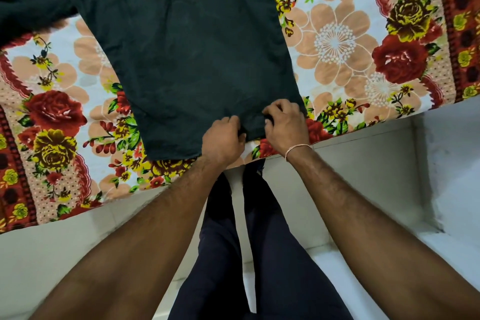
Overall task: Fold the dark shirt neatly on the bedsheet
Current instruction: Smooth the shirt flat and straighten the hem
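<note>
On floral bedsheet (335,41), dark shirt (187,47) laid flat, one sleeve spread toward upper left. Hem positioned at near bed edge. Hem pinched by left hand (223,138) and right hand (284,127), fingers curled tight into fabric, hands just beside each other. Thread band (298,149) worn on right wrist. Dark trousers (259,254) seen below, pale floor (363,202) underneath.

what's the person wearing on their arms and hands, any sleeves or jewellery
No sleeves show: both forearms are bare and hairy right to the frame edge. The right hand has a thin pale thread band tied round its wrist. The left hand wears nothing, no rings or gloves visible.
</note>
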